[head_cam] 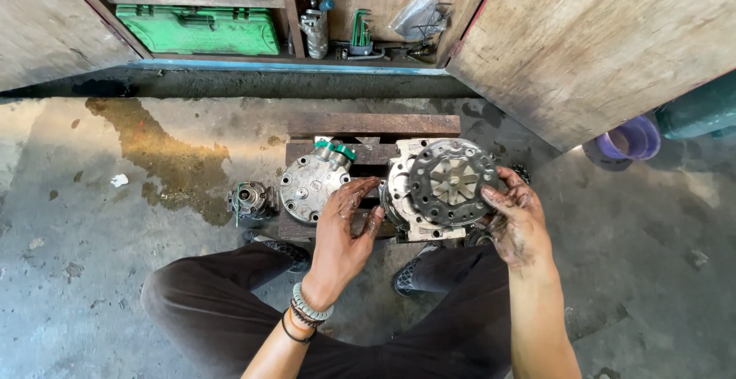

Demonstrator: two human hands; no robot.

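A person squats on the stained concrete floor (92, 272), with both greasy hands on car air-conditioning compressors laid over a low stack of wooden planks (373, 124). The right hand (517, 222) has its grip closed on the 4 o'clock edge of the compressor's clutch plate (451, 181), a dark perforated disc with a pale hub, fingertips pressed on the rim. The left hand (345, 229) rests with loose, spread fingers at 9 o'clock of that compressor, its grip released, fingertips touching the metal between it and a second compressor body (309, 187) with green port caps, which lies just beside at 9 o'clock. A small metal part (250, 200) sits on the floor farther out at 9 o'clock. At 12 o'clock an open wooden cabinet holds a green tool case (199, 30) and a set of hex keys (360, 32). A purple bucket (630, 140) stands at 2 o'clock.
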